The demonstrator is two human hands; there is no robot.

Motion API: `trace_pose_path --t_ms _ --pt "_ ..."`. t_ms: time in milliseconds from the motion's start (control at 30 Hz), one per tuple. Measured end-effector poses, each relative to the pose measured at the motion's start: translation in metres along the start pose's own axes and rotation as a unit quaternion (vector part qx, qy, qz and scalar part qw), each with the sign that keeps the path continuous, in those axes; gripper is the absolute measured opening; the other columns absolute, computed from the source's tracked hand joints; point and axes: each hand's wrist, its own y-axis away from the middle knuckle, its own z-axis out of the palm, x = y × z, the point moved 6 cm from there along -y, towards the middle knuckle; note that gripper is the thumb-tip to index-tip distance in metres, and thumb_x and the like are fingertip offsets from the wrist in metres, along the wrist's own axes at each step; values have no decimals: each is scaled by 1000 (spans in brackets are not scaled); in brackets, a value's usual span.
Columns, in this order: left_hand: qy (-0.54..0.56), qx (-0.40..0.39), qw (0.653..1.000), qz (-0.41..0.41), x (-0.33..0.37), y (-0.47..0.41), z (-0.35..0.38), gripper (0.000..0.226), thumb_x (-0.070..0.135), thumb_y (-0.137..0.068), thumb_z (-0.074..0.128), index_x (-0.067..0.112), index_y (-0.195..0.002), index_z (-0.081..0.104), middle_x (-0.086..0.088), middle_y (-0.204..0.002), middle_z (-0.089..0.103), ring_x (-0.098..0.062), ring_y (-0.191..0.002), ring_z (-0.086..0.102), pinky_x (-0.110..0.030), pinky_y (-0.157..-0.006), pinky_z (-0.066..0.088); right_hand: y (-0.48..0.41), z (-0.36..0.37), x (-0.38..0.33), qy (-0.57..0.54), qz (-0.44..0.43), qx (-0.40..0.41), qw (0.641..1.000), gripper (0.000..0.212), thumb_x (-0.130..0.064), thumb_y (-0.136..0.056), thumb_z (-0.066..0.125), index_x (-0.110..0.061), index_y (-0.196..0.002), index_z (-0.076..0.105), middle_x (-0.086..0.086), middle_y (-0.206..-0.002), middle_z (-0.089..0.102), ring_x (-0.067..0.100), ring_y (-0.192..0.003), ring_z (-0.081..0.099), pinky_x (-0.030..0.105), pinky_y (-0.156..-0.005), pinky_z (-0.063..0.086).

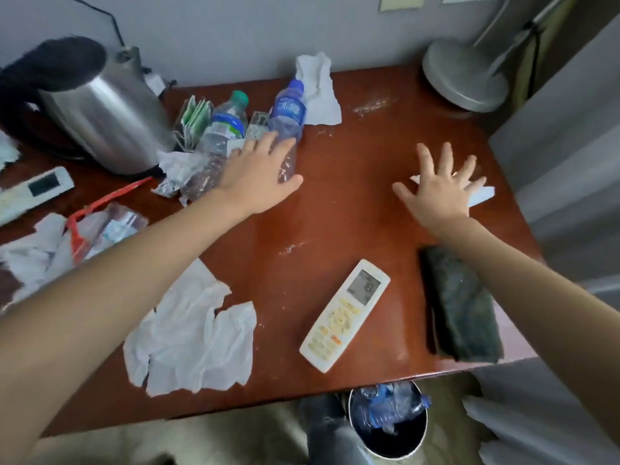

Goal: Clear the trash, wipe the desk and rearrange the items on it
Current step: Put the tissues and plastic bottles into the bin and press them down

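Observation:
My left hand [260, 172] lies over the lower part of a clear plastic bottle with a blue cap and label [288, 112]; the fingers curl around it. A second clear bottle with a green cap [228, 124] lies just to its left. My right hand [439, 186] hovers with fingers spread above a small white paper scrap [483, 196] near the desk's right edge. A large crumpled white tissue [194, 333] lies at the desk's front left, another white tissue [318, 92] at the back by the wall. The brown desk [352, 229] shows white dust smears.
A steel kettle [107, 119] stands back left, beside green sachets [196, 120]. A white remote [345, 313] and a dark cloth [461, 307] lie front right; another remote [33, 193] and wrappers with a red strip [97, 223] lie left. A lamp base [466, 78] sits back right. A bin with bottles [389, 421] stands below the desk.

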Motion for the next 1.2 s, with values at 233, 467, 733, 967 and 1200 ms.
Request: trace_pose_path --t_ms 233,467,733,967,1200 --pt "76 -81 989 -96 -13 -76 18 95 69 -76 53 27 -148 9 -18 -153 15 -43 -134 26 -48 -103 32 -31 29 -13 -64 60 -12 996 55 -38 -92 48 -20 -141 29 17 -137 32 39 -125 29 54 -100 28" --pt "281 -45 957 -64 -31 -95 -4 92 24 -70 69 27 -145 17 -14 -123 46 -31 -102 53 -32 -81 42 -70 11 -95 -298 -51 43 952 27 -16 -95 43 -13 -121 51 12 -117 46 30 -108 49 39 -93 43" --pt "409 -10 906 -104 -123 -109 -48 82 21 -63 74 17 -133 31 3 -124 47 -10 -106 51 -10 -75 39 -150 -11 -186 -211 -67 65 973 48 -38 -89 49 -19 -133 45 10 -135 42 32 -119 34 37 -98 28" --pt "316 -138 927 -149 -155 -97 -13 67 46 -46 69 11 -102 54 -5 -106 49 -12 -93 50 -17 -59 34 -159 43 -213 -105 -147 -86 980 64 -57 -86 49 -35 -142 27 0 -151 24 31 -139 11 50 -109 9" --pt "389 -88 907 -138 -147 -93 -49 22 21 -64 75 21 -81 60 0 -87 66 -6 -71 57 -18 -57 42 -135 15 -203 -216 -176 81 957 29 -21 -90 54 -7 -114 60 19 -105 58 39 -97 49 40 -81 34"
